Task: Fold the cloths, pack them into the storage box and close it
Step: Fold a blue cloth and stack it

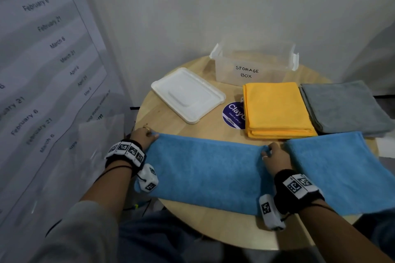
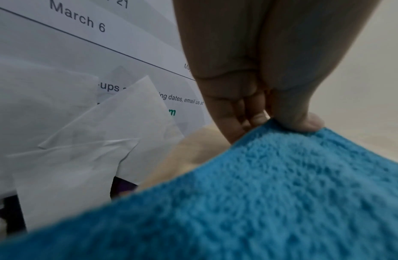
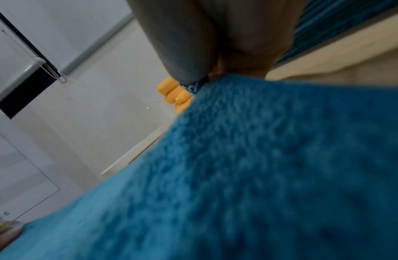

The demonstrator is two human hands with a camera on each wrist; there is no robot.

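Corners of the blue cloth [image 1: 205, 168] sit pinched in my left hand [image 1: 143, 135] and right hand [image 1: 274, 157], its long side stretched between them across the tabletop [image 1: 215, 132].

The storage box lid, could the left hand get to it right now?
Probably not at once: the left hand is pinching a corner of the blue cloth. Once it lets go, bare table lies between it and the lid.
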